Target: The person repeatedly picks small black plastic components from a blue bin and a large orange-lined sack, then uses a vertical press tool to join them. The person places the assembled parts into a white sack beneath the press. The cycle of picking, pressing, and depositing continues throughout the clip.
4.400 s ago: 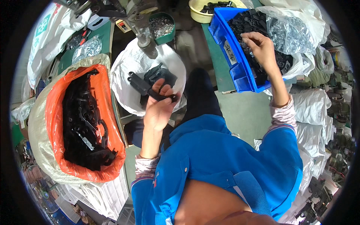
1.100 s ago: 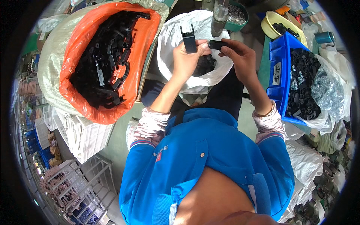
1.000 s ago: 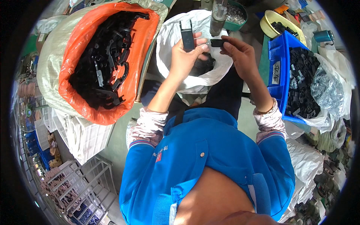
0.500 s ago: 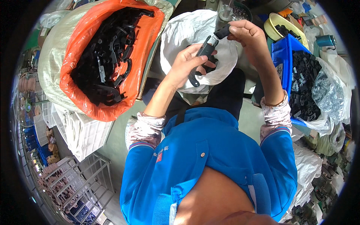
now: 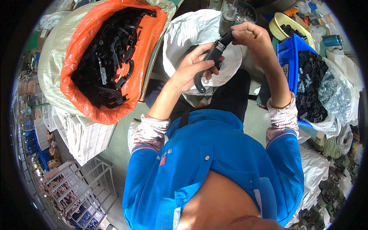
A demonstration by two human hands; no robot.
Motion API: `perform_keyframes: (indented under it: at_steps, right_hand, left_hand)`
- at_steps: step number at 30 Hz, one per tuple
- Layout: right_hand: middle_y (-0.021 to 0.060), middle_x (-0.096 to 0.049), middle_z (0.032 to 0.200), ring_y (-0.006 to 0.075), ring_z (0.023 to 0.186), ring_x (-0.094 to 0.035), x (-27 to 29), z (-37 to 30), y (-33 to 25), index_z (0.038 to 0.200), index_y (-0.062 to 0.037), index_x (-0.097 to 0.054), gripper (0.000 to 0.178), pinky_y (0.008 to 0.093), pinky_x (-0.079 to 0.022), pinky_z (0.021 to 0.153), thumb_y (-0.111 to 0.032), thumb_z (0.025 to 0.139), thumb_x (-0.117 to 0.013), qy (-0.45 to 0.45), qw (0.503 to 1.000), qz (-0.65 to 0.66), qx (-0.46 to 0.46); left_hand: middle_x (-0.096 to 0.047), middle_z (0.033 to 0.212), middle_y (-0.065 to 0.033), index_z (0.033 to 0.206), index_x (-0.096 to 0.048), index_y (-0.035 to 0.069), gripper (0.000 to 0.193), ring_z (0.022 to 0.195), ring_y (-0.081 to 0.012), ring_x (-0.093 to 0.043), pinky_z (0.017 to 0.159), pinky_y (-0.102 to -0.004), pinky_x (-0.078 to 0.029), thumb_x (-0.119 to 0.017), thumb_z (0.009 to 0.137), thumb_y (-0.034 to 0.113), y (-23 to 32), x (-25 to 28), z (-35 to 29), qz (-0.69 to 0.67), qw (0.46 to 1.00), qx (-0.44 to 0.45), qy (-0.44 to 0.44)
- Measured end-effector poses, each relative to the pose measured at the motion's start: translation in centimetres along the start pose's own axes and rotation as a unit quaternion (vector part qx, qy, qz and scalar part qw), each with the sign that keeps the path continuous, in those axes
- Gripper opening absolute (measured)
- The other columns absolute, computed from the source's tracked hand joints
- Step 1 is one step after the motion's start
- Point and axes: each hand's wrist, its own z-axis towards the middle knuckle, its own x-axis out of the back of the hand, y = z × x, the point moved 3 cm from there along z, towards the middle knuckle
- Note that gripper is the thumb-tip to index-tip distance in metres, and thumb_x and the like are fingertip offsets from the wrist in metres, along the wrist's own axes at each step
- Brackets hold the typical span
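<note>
My left hand (image 5: 188,69) is closed round a long black plastic handle (image 5: 198,82), its curved lower end with a hole sticking out below the fingers. Thumb and fingers of my right hand (image 5: 253,40) pinch a small black plastic block (image 5: 227,37). The block meets the upper end of the handle, and a bit of shiny metal shows at the joint; whether the two are locked together I cannot tell. Both hands are over a white sack (image 5: 178,28) whose mouth is spread wide. Dark parts lie inside the sack, partly hidden behind my left hand.
At the left stands an orange-lined sack (image 5: 69,74) full of black parts (image 5: 111,53). To the right, a blue bin (image 5: 293,63) holds small black pieces and a clear bag of springs (image 5: 337,92). A yellow basin (image 5: 275,30) and a metal post (image 5: 229,17) are beyond my right hand.
The black block has moved down and left against the handle's end. The spring that showed between them is now mostly out of sight. The handle has tilted slightly in my left hand.
</note>
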Motion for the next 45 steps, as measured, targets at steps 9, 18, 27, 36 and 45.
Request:
perform_keyframes:
  at_steps: [9,18,27,36,45]
  right_hand:
    - [0.0114,-0.066,0.092,0.0173,0.084,-0.065,-0.6,0.0,0.3,0.098,0.002,-0.061,0.015,0.0306,-0.057,0.076,-0.007,0.086,-0.064,-0.009,0.999,0.049,-0.002]
    - [0.0102,-0.066,0.092,0.0156,0.085,-0.064,-0.8,-0.6,1.0,0.099,0.0021,-0.06,0.017,0.0273,-0.053,0.077,-0.008,0.087,-0.064,-0.016,0.999,0.021,0.026]
    - [0.0064,-0.061,0.104,0.0114,0.096,-0.057,-0.2,-4.0,0.7,0.11,0.0026,-0.058,0.023,0.0258,-0.045,0.086,-0.005,0.088,-0.058,0.027,0.999,-0.016,0.035]
    - [0.0078,-0.067,0.083,0.0116,0.078,-0.064,13.9,0.4,-3.1,0.103,-0.0039,-0.064,0.025,0.0271,-0.051,0.068,-0.023,0.088,-0.059,0.037,0.953,-0.29,0.072]
    - [0.017,-0.065,0.076,0.0287,0.066,-0.063,34.0,10.5,5.6,0.091,-0.0059,-0.067,0.019,0.0376,-0.049,0.059,-0.009,0.074,-0.059,-0.002,0.726,-0.686,-0.037]
  left_hand:
    - [-0.06,0.108,-0.016,0.134,-0.037,0.001,0.051,0.075,-0.0149,-0.062,0.056,-0.0227,-0.048,-0.056,0.086,0.002,-0.2,-0.3,0.1,-0.012,1.0,-0.008,-0.006]
    - [-0.061,0.105,-0.0153,0.128,-0.04,-0.001,0.045,0.073,-0.0152,-0.062,0.056,-0.0218,-0.048,-0.058,0.087,0.005,0.1,-0.5,1.0,0.033,0.999,-0.014,-0.008]
    - [-0.064,0.08,-0.0087,0.104,-0.05,0.0,0.028,0.066,-0.0087,-0.059,0.056,-0.0229,-0.046,-0.067,0.082,0.005,0.1,-2.3,3.0,0.307,0.93,-0.173,0.101]
    - [-0.061,0.071,-0.006,0.088,-0.055,0.002,0.013,0.064,-0.0066,-0.052,0.057,-0.0206,-0.042,-0.066,0.082,0.004,-1.7,-1.2,3.0,0.345,0.917,-0.18,0.084]
    - [-0.065,0.088,-0.0102,0.088,-0.047,0.005,0.013,0.078,-0.0123,-0.062,0.064,-0.0226,-0.049,-0.059,0.089,0.003,-2.4,0.3,-0.1,0.233,0.956,-0.108,0.139]
